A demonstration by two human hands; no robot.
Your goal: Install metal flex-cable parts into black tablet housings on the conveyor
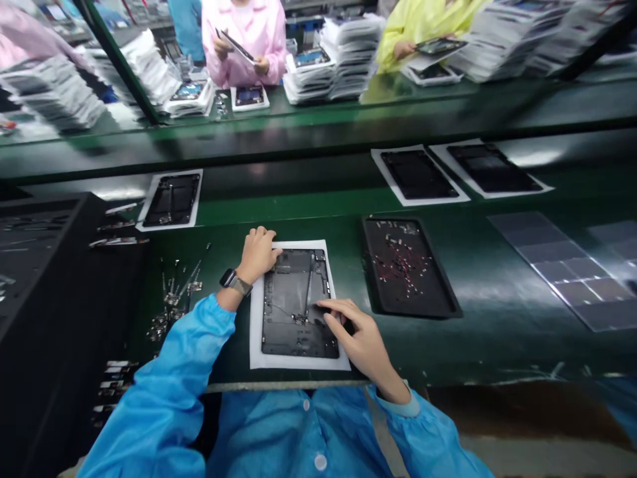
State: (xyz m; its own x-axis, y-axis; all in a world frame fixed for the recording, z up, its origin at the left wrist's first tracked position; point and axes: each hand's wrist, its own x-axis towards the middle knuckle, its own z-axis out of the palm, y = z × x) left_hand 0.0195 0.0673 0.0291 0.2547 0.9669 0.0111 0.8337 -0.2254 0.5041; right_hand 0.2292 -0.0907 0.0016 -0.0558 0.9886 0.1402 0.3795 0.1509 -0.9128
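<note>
My left hand (257,255) resting with loosely curled fingers on the top-left corner of the dark tablet frame (297,302), frame lying on a white sheet (256,332) on the green bench (497,318), my right hand (355,335) pressing fingertips on the frame's right side, perhaps pinching a small part, black parts tray (407,269) just right.

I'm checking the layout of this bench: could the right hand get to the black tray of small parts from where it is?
Probably yes. The right hand rests on the dark frame, and the black tray lies just beside it on the green bench, with nothing between them.
</note>
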